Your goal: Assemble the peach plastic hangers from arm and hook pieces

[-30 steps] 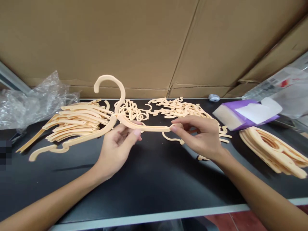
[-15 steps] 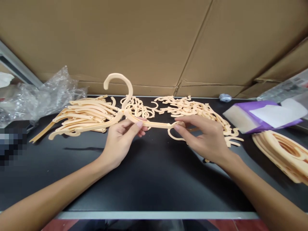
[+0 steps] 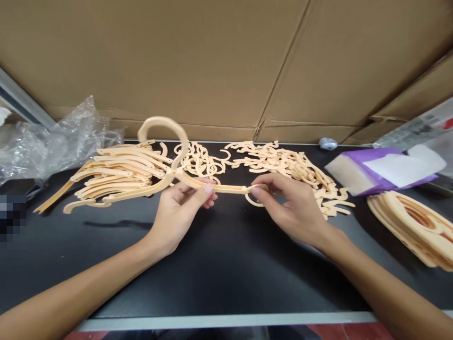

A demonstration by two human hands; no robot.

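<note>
A cream plastic clothes hanger (image 3: 180,146) is held above the black table, its hook up and tilted to the left. My left hand (image 3: 182,205) pinches the hanger's right arm between thumb and fingers, near the middle joint. At the outer end of that arm, my right hand (image 3: 288,203) is closed on a small curved end piece, most of it hidden by the fingers. The hanger's left arm reaches out over a pile of straight arm pieces (image 3: 120,170) and ends in a curved tip.
Behind my hands lie a pile of hooks (image 3: 201,160) and a heap of small curved pieces (image 3: 293,165). On the right are a purple tissue pack (image 3: 382,160) and a stack of hangers (image 3: 406,226). Crumpled clear plastic (image 3: 67,141) lies on the left, and cardboard (image 3: 212,61) stands behind.
The hanger's hook has tipped lower and to the left. Both hands keep their hold, and my right hand has shifted slightly left with its fingers at the arm's end.
</note>
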